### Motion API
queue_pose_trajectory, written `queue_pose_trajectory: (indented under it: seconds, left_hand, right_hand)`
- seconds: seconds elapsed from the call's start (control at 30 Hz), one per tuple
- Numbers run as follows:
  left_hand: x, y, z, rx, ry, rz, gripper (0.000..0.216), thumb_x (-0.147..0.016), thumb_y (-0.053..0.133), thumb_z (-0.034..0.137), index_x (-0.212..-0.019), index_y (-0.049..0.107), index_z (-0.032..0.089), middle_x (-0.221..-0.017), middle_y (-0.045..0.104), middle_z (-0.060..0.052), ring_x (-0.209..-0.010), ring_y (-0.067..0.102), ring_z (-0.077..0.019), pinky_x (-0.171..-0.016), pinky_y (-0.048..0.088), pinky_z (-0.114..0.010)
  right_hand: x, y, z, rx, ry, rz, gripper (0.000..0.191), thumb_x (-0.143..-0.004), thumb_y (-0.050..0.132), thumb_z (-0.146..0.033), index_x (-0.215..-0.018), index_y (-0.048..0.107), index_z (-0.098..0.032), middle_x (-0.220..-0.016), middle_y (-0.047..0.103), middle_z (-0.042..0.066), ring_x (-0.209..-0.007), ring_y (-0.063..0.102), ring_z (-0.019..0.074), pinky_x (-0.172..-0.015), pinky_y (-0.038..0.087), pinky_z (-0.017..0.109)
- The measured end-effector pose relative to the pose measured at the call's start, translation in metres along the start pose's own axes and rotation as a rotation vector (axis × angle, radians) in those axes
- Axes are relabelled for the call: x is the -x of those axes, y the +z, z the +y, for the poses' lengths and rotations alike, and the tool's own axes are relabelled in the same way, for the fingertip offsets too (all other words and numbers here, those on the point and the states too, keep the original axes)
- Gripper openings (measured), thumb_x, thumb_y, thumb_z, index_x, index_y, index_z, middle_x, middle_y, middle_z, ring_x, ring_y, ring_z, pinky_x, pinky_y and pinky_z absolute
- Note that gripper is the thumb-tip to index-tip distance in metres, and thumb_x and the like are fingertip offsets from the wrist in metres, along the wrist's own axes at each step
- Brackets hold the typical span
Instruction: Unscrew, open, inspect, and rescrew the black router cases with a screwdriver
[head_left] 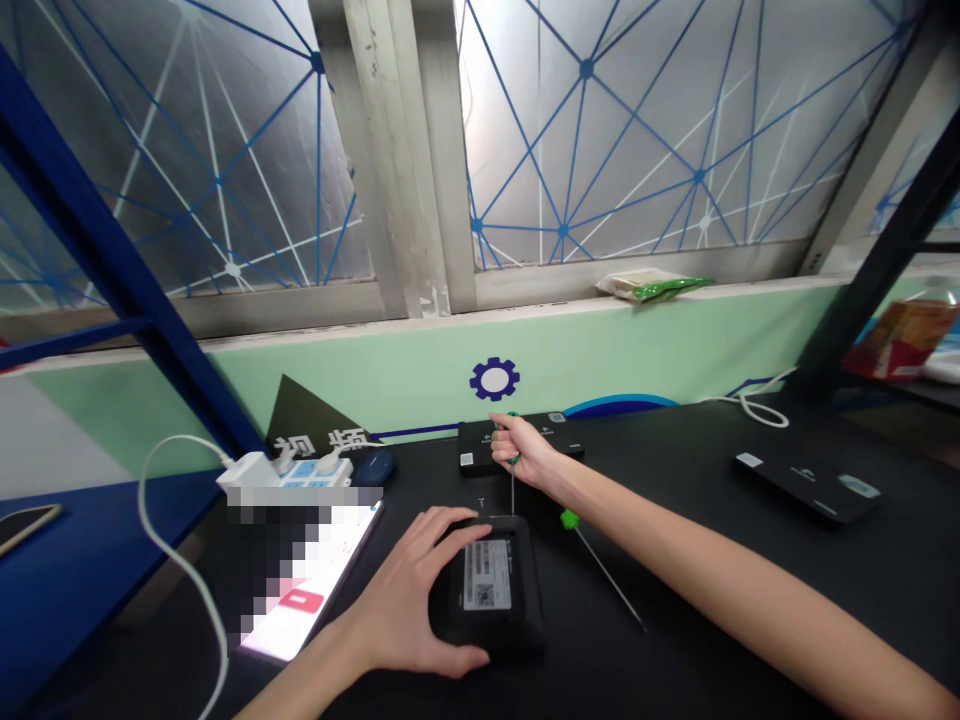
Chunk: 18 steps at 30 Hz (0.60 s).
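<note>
My left hand (416,595) lies over the left side of a small black device (491,590) with a white label, fingers wrapped round its edge. My right hand (521,447) is closed on a green-handled screwdriver (512,480) held upright, its thin shaft reaching down to the device's far edge. A second green-handled screwdriver (600,565) lies flat on the black table (712,560) to the right of the device, under my right forearm.
Another black box (474,447) sits behind my right hand, and a flat black device (806,485) lies at right. A lit tablet (307,570), a white power strip (289,470) with cable and a dark mouse (373,467) are at left. Blue shelf posts flank the table.
</note>
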<state>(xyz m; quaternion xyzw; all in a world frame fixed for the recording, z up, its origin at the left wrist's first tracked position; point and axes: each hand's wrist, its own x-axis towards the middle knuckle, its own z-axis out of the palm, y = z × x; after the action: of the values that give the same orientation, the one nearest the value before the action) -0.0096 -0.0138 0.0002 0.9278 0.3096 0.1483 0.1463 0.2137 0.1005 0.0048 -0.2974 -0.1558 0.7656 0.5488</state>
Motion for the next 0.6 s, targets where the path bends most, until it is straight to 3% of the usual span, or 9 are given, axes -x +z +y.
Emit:
queue_pose_trajectory:
  seconds: [0.23,0.47,0.6]
  left_hand:
    - [-0.001,-0.002,0.005,-0.001,-0.042,-0.02,0.099,-0.053,0.088,0.042,-0.142,0.044,0.032,-0.146,0.043,-0.01,-0.132,0.041,-0.0408,-0.112,0.021,-0.067]
    - [-0.002,-0.002,0.003,0.018,-0.026,-0.011,0.097,-0.052,0.087,0.042,-0.14,0.047,0.03,-0.145,0.044,-0.01,-0.131,0.042,-0.04,-0.112,0.026,-0.063]
    - [-0.003,-0.003,0.004,0.024,-0.034,-0.021,0.096,-0.052,0.088,0.042,-0.139,0.047,0.031,-0.143,0.045,-0.009,-0.13,0.043,-0.0395,-0.113,0.022,-0.065]
  right_hand:
    - [0.004,0.002,0.004,0.017,-0.015,0.004,0.039,-0.094,0.057,-0.014,-0.071,0.027,-0.024,-0.051,0.018,-0.015,-0.035,0.015,0.0025,-0.029,0.015,0.011]
    - [0.007,0.0,0.009,0.03,-0.022,0.014,0.04,-0.095,0.056,-0.017,-0.069,0.026,-0.024,-0.05,0.018,-0.014,-0.035,0.013,0.0027,-0.029,0.015,0.011]
    - [0.007,0.0,0.011,0.037,-0.044,0.04,0.038,-0.096,0.053,-0.016,-0.069,0.027,-0.023,-0.049,0.017,-0.015,-0.035,0.012,0.0027,-0.028,0.014,0.012]
